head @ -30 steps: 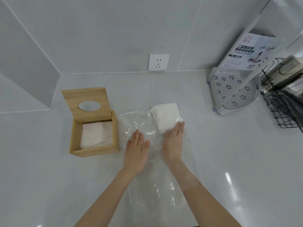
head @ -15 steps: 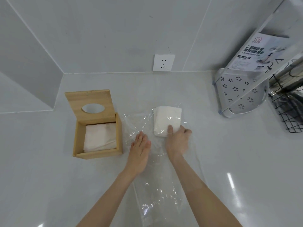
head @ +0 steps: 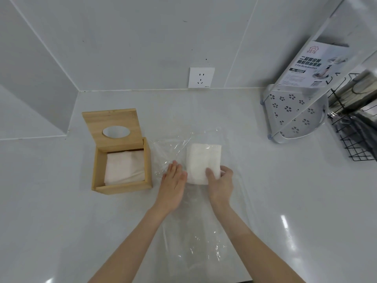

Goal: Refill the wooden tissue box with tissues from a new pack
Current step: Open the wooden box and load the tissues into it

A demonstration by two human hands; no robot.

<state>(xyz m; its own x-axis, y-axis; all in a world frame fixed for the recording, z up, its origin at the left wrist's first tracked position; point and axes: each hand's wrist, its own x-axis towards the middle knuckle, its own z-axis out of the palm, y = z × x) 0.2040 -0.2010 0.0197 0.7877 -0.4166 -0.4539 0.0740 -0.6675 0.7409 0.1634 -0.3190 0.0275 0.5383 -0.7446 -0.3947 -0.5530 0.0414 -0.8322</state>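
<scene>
The wooden tissue box stands on the counter at the left, its lid with an oval hole tipped up and back. White tissues lie inside it. To its right a white stack of tissues sits inside a clear plastic bag spread flat on the counter. My right hand grips the near end of that stack, thumb on top. My left hand presses flat on the plastic just left of the stack, fingers straight.
A white perforated corner shelf with a printed card leans at the back right. A black wire rack holds dark items at the far right edge. A wall socket sits above the counter's back edge.
My right hand went from lying flat at the stack's near edge to curling round it. The stack now lies squarer to me. My left hand stayed flat on the plastic.
</scene>
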